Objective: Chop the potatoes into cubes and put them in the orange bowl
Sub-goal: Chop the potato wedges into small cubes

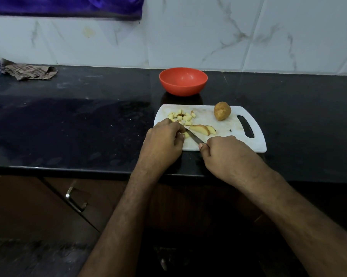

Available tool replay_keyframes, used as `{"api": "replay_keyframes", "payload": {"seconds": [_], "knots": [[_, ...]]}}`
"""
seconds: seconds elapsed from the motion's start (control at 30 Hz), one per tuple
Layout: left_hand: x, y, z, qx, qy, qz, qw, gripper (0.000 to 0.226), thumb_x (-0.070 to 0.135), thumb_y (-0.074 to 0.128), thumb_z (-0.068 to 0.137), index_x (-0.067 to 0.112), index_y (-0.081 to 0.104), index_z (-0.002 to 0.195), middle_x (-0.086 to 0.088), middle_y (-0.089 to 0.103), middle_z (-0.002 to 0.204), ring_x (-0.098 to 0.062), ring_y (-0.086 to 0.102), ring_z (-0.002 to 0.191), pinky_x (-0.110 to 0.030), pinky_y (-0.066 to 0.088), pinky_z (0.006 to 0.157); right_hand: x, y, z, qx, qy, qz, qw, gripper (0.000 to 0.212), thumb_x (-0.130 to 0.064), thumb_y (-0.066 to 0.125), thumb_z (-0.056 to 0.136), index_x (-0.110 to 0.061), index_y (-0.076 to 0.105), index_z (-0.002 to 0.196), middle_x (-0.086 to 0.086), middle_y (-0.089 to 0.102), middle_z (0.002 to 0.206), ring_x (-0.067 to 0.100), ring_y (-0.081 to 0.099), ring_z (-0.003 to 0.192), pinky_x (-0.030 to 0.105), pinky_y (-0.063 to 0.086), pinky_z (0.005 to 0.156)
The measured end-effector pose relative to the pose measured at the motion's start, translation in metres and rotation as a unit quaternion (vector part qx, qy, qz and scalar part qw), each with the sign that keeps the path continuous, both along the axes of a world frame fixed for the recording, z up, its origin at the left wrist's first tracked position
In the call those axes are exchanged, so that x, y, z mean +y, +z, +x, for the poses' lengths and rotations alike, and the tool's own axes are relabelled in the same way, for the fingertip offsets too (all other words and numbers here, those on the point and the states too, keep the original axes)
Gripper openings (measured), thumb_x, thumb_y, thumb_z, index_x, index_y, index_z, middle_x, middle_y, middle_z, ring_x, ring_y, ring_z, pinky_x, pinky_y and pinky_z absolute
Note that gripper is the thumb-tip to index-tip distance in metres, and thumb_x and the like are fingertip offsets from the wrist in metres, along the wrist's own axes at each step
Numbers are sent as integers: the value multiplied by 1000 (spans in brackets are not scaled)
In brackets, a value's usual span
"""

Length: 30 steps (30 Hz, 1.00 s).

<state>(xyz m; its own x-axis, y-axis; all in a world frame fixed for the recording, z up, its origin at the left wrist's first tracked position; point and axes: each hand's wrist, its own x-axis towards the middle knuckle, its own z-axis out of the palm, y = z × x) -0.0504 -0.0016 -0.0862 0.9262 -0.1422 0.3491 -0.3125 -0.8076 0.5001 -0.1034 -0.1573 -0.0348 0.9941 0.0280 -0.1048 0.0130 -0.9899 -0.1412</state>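
Left hand (pixel 164 134) lay curled over a small piece of potato (pixel 187 134) at the near left corner of the white cutting board (pixel 224 143), its fingertips pinching the piece down against the plastic; most of that piece was hidden under the knuckles. Just beyond the fingers sat a loose heap of potato cubes (pixel 183 116), pale yellow with scraps of skin. None appeared to be in the orange bowl (pixel 183 81), which stood on the black counter (pixel 68 126) just behind the board's far edge.

Next came the knife (pixel 193 136), its narrow blade slanting from the held piece back toward the right hand (pixel 224 149), whose fingers were closed round the handle, hiding it. Beyond the blade lay two or three potato wedges (pixel 203 129), still uncut, skin side partly up. Near the far right of the board, by its handle slot, a whole unpeeled potato (pixel 222 111) rested on its own.

Raw potato looked firm and dense, so the cubes should lift easily and not bruise, though cut faces were likely wet and slippery; scooping with cupped fingers would probably work better than pinching singly. The round whole potato could roll under the blade, and holding it from above, fingertips tucked back, seemed safest.

No brand, label or readable writing showed on anything.
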Motion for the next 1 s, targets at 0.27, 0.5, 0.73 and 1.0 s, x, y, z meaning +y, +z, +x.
{"api": "replay_keyframes", "payload": {"seconds": [0.27, 0.5, 0.73, 1.0], "knots": [[0, 1, 0, 2, 1, 3, 1000, 24, 27, 59, 98, 23, 69, 119, 7, 59, 109, -12, 56, 100, -42, 50, 93, 6, 1, -2, 10, 3, -18, 1000, 40, -45, 29, 108, -17, 58, 114, -1, 49, 79, 16, 51, 77, 32, 40, 63], [0, 1, -1, 15, 2, -12, 1000, 22, 27, 61, 97, 24, 69, 117, 7, 59, 110, -12, 57, 102, -43, 50, 95, 5, 8, 4, 44, 6, -13, 999, 38, -44, 32, 108, -18, 58, 114, 0, 54, 84, 17, 56, 83, 32, 43, 67], [0, 4, -5, 8, -2, -76, 997, 21, 30, 65, 94, 23, 66, 114, 11, 64, 85, -5, 59, 79, -30, 53, 78, -6, 6, 0, -14, -15, 17, 1000, 42, -48, 29, 107, -18, 58, 102, 1, 53, 83, 20, 55, 79, 33, 40, 65], [8, 7, -6, 73, -55, -167, 982, 21, 18, 69, 93, 29, 69, 111, 13, 72, 87, -3, 64, 84, -10, 46, 69, -6, 11, -9, 60, -34, -4, 998, 41, -45, 29, 108, -16, 57, 111, 4, 56, 85, 18, 55, 70, 31, 41, 57]]}}
